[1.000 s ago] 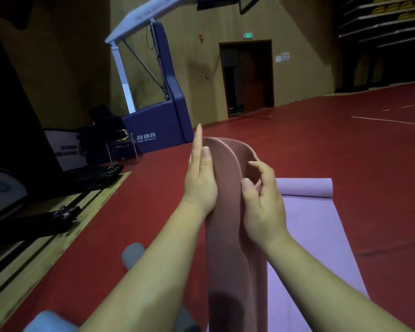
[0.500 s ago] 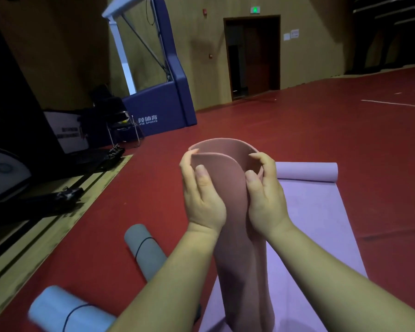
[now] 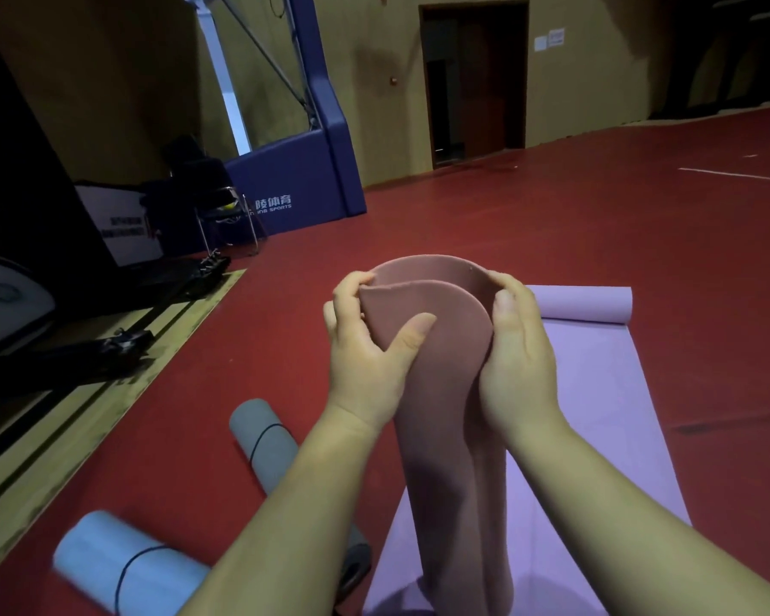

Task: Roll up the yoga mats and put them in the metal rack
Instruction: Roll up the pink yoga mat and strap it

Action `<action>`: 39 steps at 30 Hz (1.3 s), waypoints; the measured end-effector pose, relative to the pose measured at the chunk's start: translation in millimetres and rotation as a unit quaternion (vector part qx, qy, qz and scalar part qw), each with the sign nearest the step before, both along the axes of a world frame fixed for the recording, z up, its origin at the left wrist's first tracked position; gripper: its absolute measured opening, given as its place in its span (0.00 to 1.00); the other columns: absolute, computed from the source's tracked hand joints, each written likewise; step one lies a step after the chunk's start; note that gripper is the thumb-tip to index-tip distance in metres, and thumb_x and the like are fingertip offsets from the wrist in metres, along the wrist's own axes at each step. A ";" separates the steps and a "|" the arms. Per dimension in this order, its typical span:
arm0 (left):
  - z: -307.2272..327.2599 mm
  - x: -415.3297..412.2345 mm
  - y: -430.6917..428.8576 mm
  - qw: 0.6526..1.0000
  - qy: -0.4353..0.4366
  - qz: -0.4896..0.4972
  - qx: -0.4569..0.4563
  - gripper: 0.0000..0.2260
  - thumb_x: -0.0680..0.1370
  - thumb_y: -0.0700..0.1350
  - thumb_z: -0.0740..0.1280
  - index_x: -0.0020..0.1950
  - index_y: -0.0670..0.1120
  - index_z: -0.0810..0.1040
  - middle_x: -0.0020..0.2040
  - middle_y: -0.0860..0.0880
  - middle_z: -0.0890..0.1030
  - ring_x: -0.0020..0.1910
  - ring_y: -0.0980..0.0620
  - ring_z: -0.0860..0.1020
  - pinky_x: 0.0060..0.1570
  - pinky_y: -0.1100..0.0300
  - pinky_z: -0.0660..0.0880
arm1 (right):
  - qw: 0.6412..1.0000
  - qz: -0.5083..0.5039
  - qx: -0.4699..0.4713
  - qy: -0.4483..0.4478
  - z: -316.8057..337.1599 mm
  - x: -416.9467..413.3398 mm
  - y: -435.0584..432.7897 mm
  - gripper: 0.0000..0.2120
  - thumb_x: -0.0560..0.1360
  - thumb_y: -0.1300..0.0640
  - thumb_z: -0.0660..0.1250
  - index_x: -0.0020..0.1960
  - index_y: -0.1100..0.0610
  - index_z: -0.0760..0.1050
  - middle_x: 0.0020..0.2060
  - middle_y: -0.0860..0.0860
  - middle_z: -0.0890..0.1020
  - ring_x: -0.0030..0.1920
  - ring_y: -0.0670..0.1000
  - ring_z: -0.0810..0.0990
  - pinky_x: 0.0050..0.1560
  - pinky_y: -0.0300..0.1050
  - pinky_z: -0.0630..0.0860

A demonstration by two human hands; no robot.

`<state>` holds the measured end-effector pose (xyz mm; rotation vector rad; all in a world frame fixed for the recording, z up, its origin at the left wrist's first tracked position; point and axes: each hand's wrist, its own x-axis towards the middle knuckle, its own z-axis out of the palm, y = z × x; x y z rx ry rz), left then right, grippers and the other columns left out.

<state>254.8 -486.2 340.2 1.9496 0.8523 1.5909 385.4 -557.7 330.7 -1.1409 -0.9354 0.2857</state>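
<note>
A dusty pink yoga mat (image 3: 445, 420) stands upright in front of me, loosely curled at its top end. My left hand (image 3: 370, 349) grips the inner edge of the curl, thumb across the front. My right hand (image 3: 519, 362) wraps round the outer right side of the curl. Beneath it a lilac mat (image 3: 596, 393) lies flat on the red floor, its far end curled up. A rolled grey mat (image 3: 263, 437) and a rolled light blue mat (image 3: 121, 566), each with a dark band, lie on the floor at my left. No metal rack is in view.
The red sports floor (image 3: 552, 224) stretches ahead and right. A blue padded basketball stand base (image 3: 294, 180) and a folding chair (image 3: 210, 202) stand at the back left. Dark equipment (image 3: 85, 277) and a wooden floor strip (image 3: 85, 402) run along the left. A doorway (image 3: 472, 82) is behind.
The curl at the pink mat's top has tightened as both hands closed round it. My left hand went from flat fingers to a grip. The view has tilted down and closer.
</note>
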 end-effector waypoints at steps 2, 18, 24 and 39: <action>-4.3 6.3 -2.1 1.000 -0.013 0.016 0.017 0.29 0.66 0.66 0.68 0.62 0.58 0.64 0.61 0.49 0.68 0.58 0.64 0.71 0.59 0.72 0.68 | 1.000 -0.021 0.018 0.011 0.6 -5.4 0.0 0.25 0.77 0.35 0.49 0.64 0.45 0.75 0.59 0.35 0.80 0.61 0.36 0.76 0.61 0.34 0.70; -32.4 20.0 10.8 0.996 -0.044 -0.047 -0.064 0.15 0.82 0.62 0.52 0.53 0.55 0.72 0.51 0.52 0.75 0.52 0.50 0.73 0.56 0.53 0.69 | 1.000 0.015 -0.012 0.014 -38.7 28.0 31.1 0.23 0.80 0.41 0.50 0.64 0.48 0.76 0.58 0.39 0.81 0.62 0.42 0.78 0.66 0.47 0.73; -22.5 20.7 27.1 0.992 -0.068 -0.021 -0.108 0.23 0.73 0.64 0.53 0.55 0.53 0.80 0.59 0.47 0.77 0.57 0.65 0.73 0.65 0.66 0.67 | 0.999 0.038 -0.018 0.002 -42.3 16.1 34.9 0.17 0.79 0.40 0.51 0.61 0.39 0.74 0.57 0.33 0.80 0.60 0.38 0.78 0.61 0.43 0.72; -54.7 37.6 10.2 0.990 -0.111 0.025 -0.088 0.22 0.75 0.62 0.57 0.56 0.47 0.75 0.45 0.55 0.78 0.44 0.61 0.75 0.48 0.66 0.71 | 0.995 0.014 -0.099 0.024 -31.7 22.7 19.6 0.16 0.85 0.46 0.53 0.62 0.41 0.79 0.55 0.34 0.81 0.57 0.31 0.76 0.62 0.35 0.71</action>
